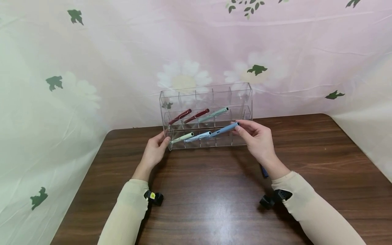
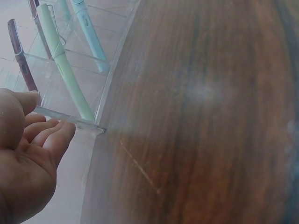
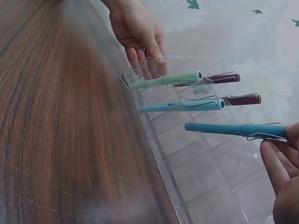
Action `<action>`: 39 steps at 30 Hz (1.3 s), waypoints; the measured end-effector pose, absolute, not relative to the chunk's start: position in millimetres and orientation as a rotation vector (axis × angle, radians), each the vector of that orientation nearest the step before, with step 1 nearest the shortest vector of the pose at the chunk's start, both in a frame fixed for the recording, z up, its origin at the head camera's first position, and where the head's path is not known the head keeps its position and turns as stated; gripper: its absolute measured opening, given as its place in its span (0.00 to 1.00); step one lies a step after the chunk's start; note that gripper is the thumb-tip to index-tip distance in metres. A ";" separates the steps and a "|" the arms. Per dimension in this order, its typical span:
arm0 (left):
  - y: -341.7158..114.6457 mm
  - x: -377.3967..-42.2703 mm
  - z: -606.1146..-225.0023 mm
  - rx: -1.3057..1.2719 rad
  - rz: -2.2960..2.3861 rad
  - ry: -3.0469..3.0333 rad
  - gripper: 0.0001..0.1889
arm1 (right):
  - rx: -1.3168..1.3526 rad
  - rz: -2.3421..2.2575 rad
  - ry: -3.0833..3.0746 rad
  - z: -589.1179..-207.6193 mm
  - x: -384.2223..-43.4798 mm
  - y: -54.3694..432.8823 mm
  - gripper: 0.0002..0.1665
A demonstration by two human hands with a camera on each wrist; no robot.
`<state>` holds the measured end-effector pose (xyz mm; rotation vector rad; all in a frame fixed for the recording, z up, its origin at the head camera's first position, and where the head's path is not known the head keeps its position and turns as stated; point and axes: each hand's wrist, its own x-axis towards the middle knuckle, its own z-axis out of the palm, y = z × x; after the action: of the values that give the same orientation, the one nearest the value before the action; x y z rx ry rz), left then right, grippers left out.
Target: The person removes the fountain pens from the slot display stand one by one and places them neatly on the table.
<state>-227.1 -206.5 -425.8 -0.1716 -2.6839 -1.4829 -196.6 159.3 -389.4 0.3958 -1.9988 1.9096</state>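
A clear acrylic pen rack (image 1: 206,89) with divided slots stands on the table by the backdrop. My left hand (image 1: 154,151) grips its left end panel, thumb on one face and fingers on the other. In my right hand (image 1: 258,139) I pinch a blue pen (image 1: 225,129) by its clip end, its other end slanting down over the front row. To its left in that row lean a pale green pen (image 1: 183,137) and a light blue pen (image 1: 198,136). Two dark red pens (image 1: 180,116) and a mint pen (image 1: 213,114) lean in the row behind.
A dark blue object (image 1: 264,171) lies on the wooden table (image 1: 211,190), partly hidden under my right wrist. Behind the rack hangs a flowered cloth backdrop (image 1: 128,61), close to the table's back edge. Each wrist wears a black camera.
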 end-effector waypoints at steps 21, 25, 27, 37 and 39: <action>-206.8 -227.9 -425.9 -0.215 -1.473 -2.677 0.25 | 0.421 1.863 -1.943 -381.4 -190.5 173.9 0.16; -207.2 -226.8 -425.4 -0.211 -1.459 -2.684 0.25 | 0.417 1.866 -1.928 -379.9 -188.8 177.3 0.17; -207.2 -226.0 -425.0 -0.207 -1.462 -2.688 0.25 | 0.405 1.860 -1.927 -379.3 -188.4 179.2 0.17; -207.8 -226.1 -424.9 -0.213 -1.487 -2.682 0.26 | 0.362 1.875 -1.892 -373.8 -184.1 186.5 0.14; -207.7 -226.3 -424.9 -0.214 -1.493 -2.680 0.26 | 0.346 1.864 -1.899 -372.5 -182.9 188.0 0.14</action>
<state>-226.3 -207.7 -424.9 -0.2141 -2.6803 -1.4933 -182.9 188.0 -372.5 0.3463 -1.8992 1.8636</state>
